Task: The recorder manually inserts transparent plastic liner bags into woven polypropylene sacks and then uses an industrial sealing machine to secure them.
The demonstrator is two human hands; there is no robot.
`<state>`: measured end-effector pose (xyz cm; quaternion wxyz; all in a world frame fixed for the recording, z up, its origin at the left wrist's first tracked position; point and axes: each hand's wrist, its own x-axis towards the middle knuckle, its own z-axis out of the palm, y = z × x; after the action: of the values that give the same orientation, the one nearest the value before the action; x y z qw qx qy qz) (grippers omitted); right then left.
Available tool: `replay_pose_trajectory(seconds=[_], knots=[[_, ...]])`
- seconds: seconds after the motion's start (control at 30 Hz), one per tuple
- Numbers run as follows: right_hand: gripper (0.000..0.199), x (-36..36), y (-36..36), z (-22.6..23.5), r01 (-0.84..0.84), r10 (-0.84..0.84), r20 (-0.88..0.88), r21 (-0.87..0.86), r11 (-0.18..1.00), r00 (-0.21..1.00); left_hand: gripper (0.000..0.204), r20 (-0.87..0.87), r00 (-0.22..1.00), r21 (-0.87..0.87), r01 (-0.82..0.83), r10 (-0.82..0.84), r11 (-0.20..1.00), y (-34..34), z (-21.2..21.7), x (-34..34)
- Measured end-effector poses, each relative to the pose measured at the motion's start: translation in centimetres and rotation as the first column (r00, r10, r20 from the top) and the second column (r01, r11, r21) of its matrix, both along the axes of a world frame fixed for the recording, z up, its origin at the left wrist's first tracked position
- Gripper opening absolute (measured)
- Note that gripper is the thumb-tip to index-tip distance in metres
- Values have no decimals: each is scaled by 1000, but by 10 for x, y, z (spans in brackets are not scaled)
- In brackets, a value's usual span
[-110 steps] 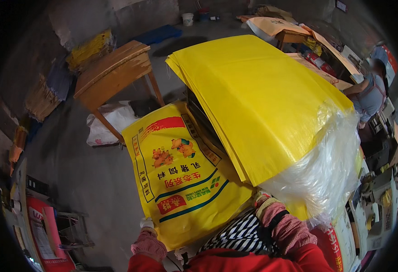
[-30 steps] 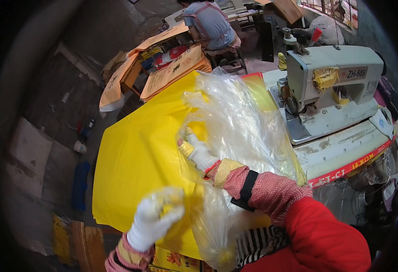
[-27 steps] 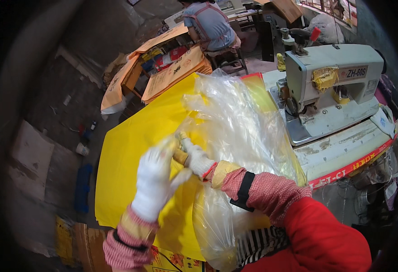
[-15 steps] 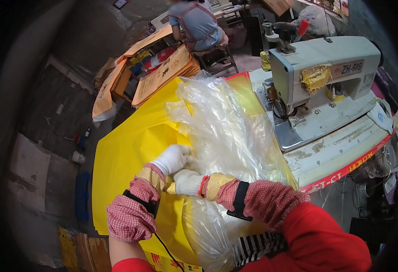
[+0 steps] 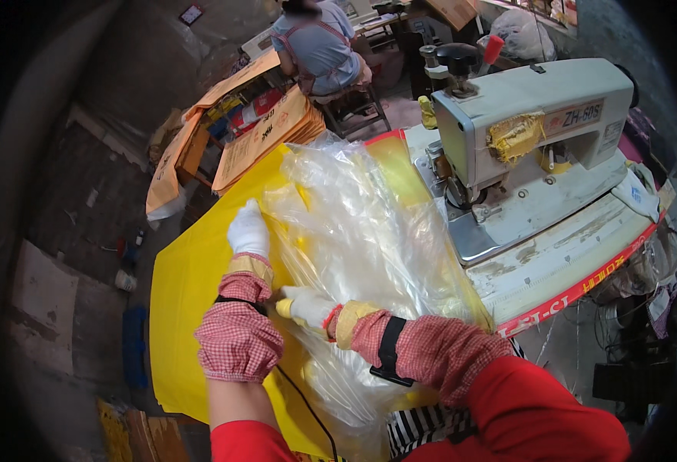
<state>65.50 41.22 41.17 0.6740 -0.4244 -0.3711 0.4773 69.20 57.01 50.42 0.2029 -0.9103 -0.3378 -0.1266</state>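
Note:
A heap of clear plastic film [image 5: 361, 231] lies crumpled over a stack of flat yellow sheets [image 5: 192, 285] in front of me. My left hand [image 5: 248, 229], in a white glove, rests on the yellow beside the film's left edge. Its fingers point away from me and look stretched out, with nothing visible in them. Nearer to me, my right hand [image 5: 306, 306] wears a white glove with yellow fingertips. Its fingers are closed together at the film's near left edge and seem to pinch it; the fingertips are partly hidden.
A sewing machine [image 5: 527, 123] stands on a worn table [image 5: 539, 269] at the right. Stacked orange printed sacks [image 5: 265, 138] lie beyond the yellow sheets. Farther back, another person [image 5: 319, 50] sits on a stool. A blue object [image 5: 135, 346] lies on the floor at left.
My left hand has moved away from my right hand, forward and to the left along the film's edge. My right hand has shifted slightly; the whole view has also moved a little.

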Motion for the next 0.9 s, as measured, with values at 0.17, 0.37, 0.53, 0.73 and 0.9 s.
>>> replay_pose_trajectory(seconds=[0.17,0.37,0.53,0.73,0.9], knots=[[31,-34,-8,20,112,-172,-119,-397,911,978,12,-180,960,329,264,-214,907,-21,113,4],[28,-100,-152,26,-386,510,778,-372,844,367,15,-251,964,600,230,-93,766,-95,225,32],[28,-77,-243,24,-307,418,680,-286,908,602,25,-203,973,340,174,-108,924,-149,233,51],[38,-17,-281,30,167,-301,790,250,954,534,33,-335,938,333,211,-94,919,-168,236,36],[36,-1,-286,30,673,-643,486,142,726,592,41,-260,963,198,126,-72,972,-175,226,30]])
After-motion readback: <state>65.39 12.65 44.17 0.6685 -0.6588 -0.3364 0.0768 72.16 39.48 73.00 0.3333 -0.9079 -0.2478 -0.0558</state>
